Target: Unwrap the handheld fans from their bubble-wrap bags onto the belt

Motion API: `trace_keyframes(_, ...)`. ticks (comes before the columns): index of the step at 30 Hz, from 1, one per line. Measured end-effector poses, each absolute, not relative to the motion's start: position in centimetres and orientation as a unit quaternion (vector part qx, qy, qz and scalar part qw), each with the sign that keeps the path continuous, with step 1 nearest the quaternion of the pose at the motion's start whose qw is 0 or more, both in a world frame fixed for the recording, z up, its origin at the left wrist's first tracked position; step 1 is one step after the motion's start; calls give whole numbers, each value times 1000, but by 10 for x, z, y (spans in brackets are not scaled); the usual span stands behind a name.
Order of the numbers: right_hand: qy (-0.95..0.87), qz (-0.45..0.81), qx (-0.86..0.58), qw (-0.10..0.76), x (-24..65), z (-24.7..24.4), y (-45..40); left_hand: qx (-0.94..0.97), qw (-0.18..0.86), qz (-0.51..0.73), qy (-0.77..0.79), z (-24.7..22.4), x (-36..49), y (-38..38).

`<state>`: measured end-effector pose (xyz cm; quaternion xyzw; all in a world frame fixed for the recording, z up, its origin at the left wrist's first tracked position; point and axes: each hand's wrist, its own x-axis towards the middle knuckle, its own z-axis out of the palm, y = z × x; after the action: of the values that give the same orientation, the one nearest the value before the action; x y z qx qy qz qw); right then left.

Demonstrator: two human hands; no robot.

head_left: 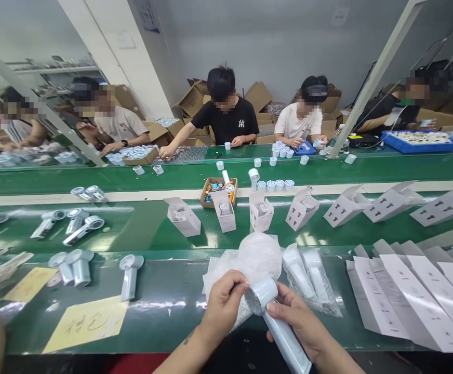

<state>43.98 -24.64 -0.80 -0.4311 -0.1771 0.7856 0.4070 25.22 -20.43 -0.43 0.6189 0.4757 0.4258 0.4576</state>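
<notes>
A light-blue handheld fan (pixel 284 335) with a round head and a straight handle slants down toward me, just above the bench edge. My right hand (pixel 298 314) is wrapped around its neck, thumb on top. At the left rim of the fan head, my left hand (pixel 224 301) is closed in a pinch; what sits between its fingertips is hidden. Directly behind the fan head lies a heap of translucent bubble-wrap bags (pixel 260 254). Two wrapped fans (pixel 298 267) rest to the right of that heap.
Open white boxes (pixel 183 218) stand in a row beyond the bench, with flat-lying boxes (pixel 409 301) at right. Unwrapped fans (pixel 131 275) and a yellow handwritten sheet (pixel 86 322) are at left. Several co-workers (pixel 228 114) sit across the green conveyor (pixel 172 176).
</notes>
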Motion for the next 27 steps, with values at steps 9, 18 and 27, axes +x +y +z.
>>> trace_keyframes(9,-162,777,-437,423,440,7,-251,764,285,434,383,11,263,-217)
trace_keyframes(18,-109,759,-472,435,425,-4,-255,801,221,420,366,11,267,-216)
trace_keyframes(27,-2,768,-465,440,430,-6,-249,895,197,319,242,1,250,-214)
